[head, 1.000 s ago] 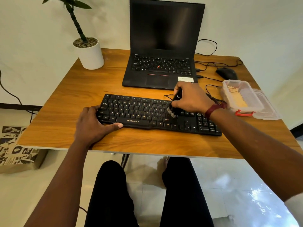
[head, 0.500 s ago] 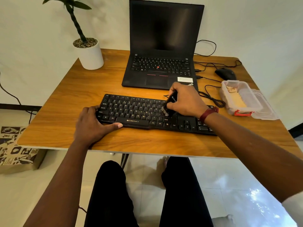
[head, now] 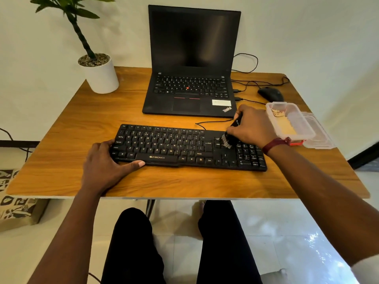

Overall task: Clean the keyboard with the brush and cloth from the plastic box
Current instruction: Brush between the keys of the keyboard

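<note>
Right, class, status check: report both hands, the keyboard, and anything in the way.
Left hand braces keyboard at its left end. Right hand grips brush, bristles on keys. Path clear.

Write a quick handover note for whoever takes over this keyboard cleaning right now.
Left hand: open, flat on the keyboard, bracing its left end.
Right hand: grip shut on the brush, bristles on the keys between main block and numpad.
Box: open at the table's right edge, cloth inside.
Done: brushing under way.
Left: finish brushing, then wipe with cloth.
</note>
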